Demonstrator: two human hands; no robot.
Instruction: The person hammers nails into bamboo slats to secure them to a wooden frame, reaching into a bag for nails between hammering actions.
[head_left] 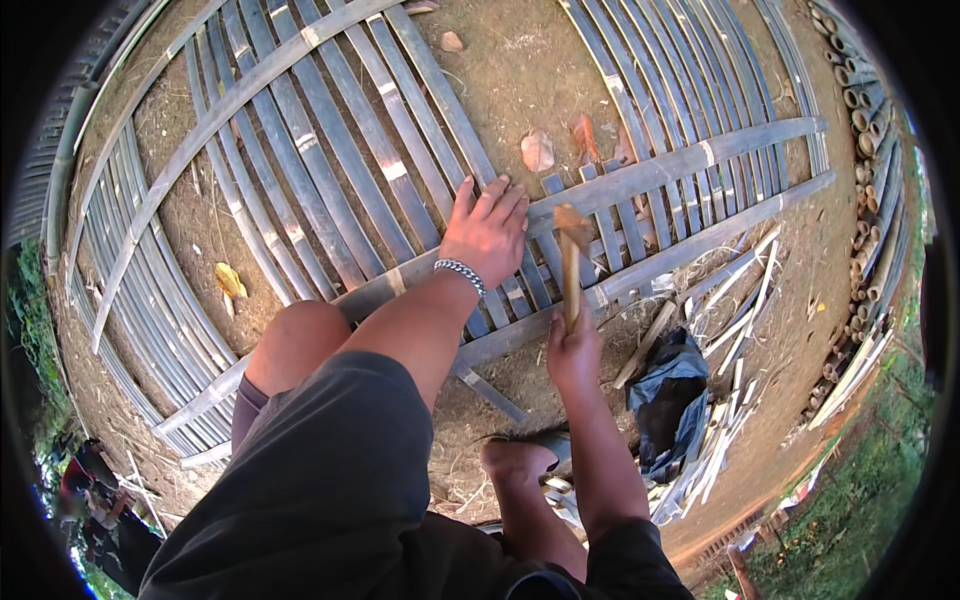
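My right hand (573, 350) is closed round the pale wooden handle of a hammer (571, 275). The hammer's brown, worn head is raised near a grey bamboo crosspiece (660, 170) on the right. My left hand (485, 235), with a chain bracelet on its wrist, lies with fingers stretched out over the bamboo slats (345, 150). It presses beside the crosspiece where the slats cross under it. What may lie beneath its palm is hidden. Short slat ends (545, 260) stick out between the two long crosspieces, just left of the hammer.
A dark plastic bag (672, 400) sits among split bamboo offcuts (725, 430) at the right. Stacked bamboo poles (865, 220) line the far right edge. Dry leaves (537, 151) lie on the dirt. My bent knee (300, 345) touches the panel at left; a person (105, 510) is at lower left.
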